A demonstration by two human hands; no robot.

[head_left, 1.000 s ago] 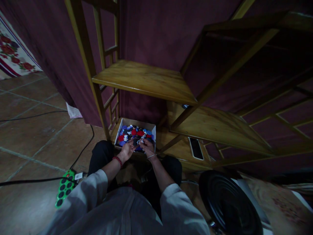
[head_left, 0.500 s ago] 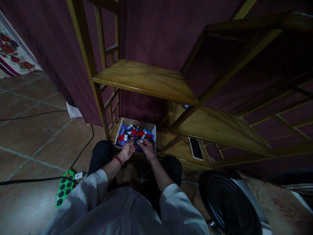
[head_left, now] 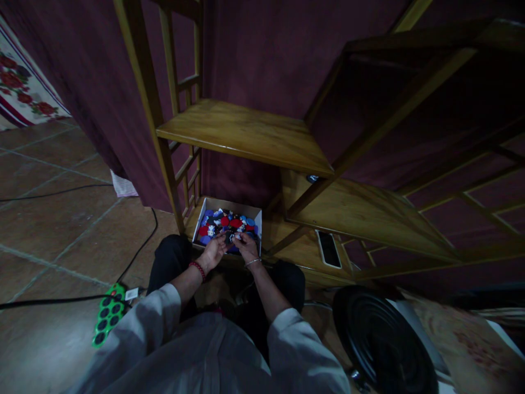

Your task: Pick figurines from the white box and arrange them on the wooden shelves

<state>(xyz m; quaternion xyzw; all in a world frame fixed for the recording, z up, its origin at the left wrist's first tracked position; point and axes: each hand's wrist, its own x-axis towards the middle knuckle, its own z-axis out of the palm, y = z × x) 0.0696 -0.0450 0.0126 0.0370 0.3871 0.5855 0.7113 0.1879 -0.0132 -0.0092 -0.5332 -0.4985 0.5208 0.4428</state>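
A shallow white-walled box stands on the low shelf, filled with small red, blue, purple, white and black pieces whose kind is too small to make out. Over its front edge, my left hand has its fingers closed around a small dark piece. My right hand meets it from the right, thumb and fingers pinched at a small white piece against the dark one. Whether the two pieces are joined I cannot tell. A red bead bracelet circles the left wrist, a thin pale one the right.
Above the box juts a wooden shelf board. A phone lies on the lower shelf at right. On the floor are a green power strip with cables at left and a round black stool-like object at right.
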